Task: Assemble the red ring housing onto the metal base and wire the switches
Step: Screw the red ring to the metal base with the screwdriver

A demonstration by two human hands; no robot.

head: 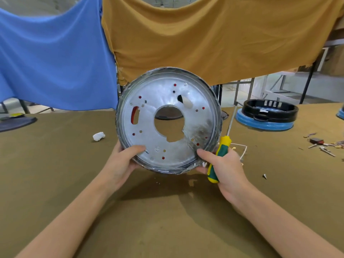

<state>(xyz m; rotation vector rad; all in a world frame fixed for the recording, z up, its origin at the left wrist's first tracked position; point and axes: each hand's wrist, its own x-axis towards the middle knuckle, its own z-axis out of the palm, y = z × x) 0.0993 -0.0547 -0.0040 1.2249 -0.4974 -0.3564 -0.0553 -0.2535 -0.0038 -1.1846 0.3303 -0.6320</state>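
Observation:
I hold a round metal base point(195, 116) upright above the table, its flat silver face turned toward me. It has a large centre hole and several small holes. Red shows through the slot and small holes, so the red ring housing point(133, 114) sits behind the plate, mostly hidden. My left hand point(121, 162) grips the lower left rim, thumb on the face. My right hand point(226, 168) pinches the lower right rim with its thumb and also holds a green and yellow screwdriver point(220, 155), shaft pointing up.
A black ring on a blue-taped disc point(268, 116) stands at the right. Small switches, screws and terminals point(322, 144) lie scattered far right; one loose screw point(264, 176) is nearer. A white wad point(98, 136) lies left of the base. Blue and mustard cloths hang behind.

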